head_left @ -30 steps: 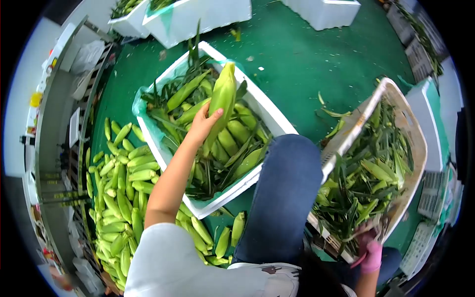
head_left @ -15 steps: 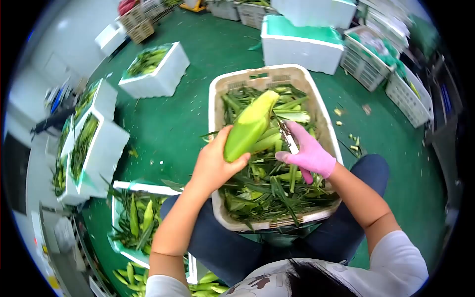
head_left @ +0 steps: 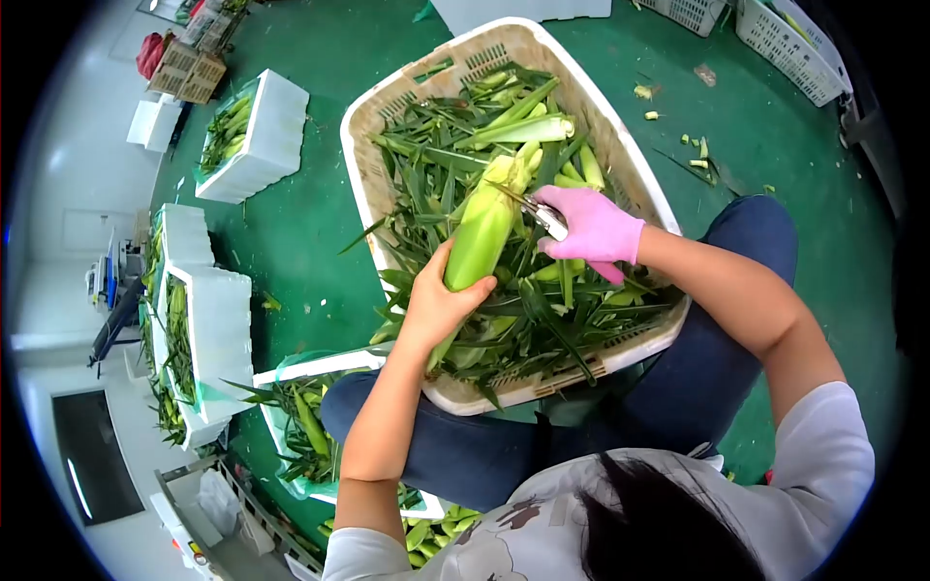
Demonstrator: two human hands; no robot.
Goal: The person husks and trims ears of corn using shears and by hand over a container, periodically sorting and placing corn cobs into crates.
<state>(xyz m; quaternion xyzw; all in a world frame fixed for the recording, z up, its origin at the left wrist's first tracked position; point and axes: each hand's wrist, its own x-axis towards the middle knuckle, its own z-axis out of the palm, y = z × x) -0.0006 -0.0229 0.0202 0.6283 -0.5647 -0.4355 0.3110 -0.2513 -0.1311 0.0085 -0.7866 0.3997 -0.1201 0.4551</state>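
My bare left hand (head_left: pixel 438 302) is wrapped round the lower part of an ear of corn (head_left: pixel 479 242) in its green husk, which stands tilted with its stalk end up. In my right hand (head_left: pixel 593 229), gloved in pink, are small pruning shears (head_left: pixel 546 217) with pale handles. Their tip is at the upper part of the ear, near the stalk; the exact contact is hard to make out. Below both hands, a beige plastic crate (head_left: pixel 670 211) holds cut husks and leaves (head_left: pixel 426 160).
Beside my left leg is a foam box (head_left: pixel 334 365) of corn, with more ears (head_left: pixel 441 535) lying behind it. White foam boxes (head_left: pixel 276 136) with corn stand to the left. Stalk scraps (head_left: pixel 699 150) litter the green floor on the right, below a white basket (head_left: pixel 799 58).
The view has turned and tilted, shifting the crate up and left in the picture. The shears have come closer to the stalk end of the ear, which stays in my left hand.
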